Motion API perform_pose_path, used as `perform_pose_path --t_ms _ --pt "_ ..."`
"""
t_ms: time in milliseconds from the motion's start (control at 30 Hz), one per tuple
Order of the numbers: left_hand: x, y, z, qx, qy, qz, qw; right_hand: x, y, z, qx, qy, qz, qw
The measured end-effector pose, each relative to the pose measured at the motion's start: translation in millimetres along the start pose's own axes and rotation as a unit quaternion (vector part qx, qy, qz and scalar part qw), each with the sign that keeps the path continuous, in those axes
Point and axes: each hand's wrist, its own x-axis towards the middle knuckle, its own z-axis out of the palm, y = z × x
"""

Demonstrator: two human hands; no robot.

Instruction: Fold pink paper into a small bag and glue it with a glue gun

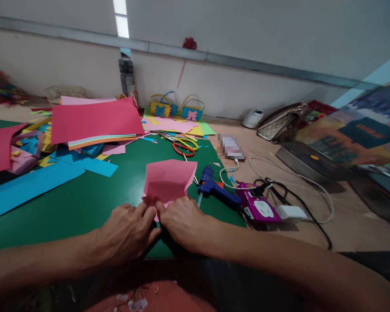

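A folded piece of pink paper (169, 175) stands partly upright at the near side of the green table mat (117, 203). My left hand (128, 227) has its fingers bent and pressed together on the paper's near left edge. Close beside it, my right hand (183, 221) pinches the near right edge, its fingertips almost meeting those of the left. The fingers hide the bottom fold of the paper. Just right of it lies a blue glue gun (214, 186), and behind it are scissors with red handles (183, 149) and scissors with yellow handles (189, 142).
Red sheets (97, 121) lie stacked at the back left, above blue paper strips (35, 186). Small paper bags (192, 113) stand along the wall. A purple power socket (260, 206) with cables, a phone (231, 147) and a handbag (279, 123) are on the right.
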Motion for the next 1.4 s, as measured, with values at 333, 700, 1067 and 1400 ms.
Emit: perform_pose_path --t_ms 333,700,1067,1400 --pt "-0.8 -3.4 3.9 -0.019 0.001 0.002 1.000 -5.8 -4.8 2.2 -0.002 0.002 0.031 1.000" --pt "-2.0 -3.7 0.6 -0.009 -0.014 0.010 1.000 -7.7 -8.0 -8.4 -0.002 -0.029 0.033 0.999" --pt "11.1 -28.6 5.4 0.028 -0.054 -0.029 0.998 -53.2 66.8 -53.7 0.060 0.055 0.132 0.988" --pt "47.8 -44.9 34.5 0.005 0.013 -0.046 0.999 -57.8 270.6 -17.2 0.061 0.153 0.336 0.927"
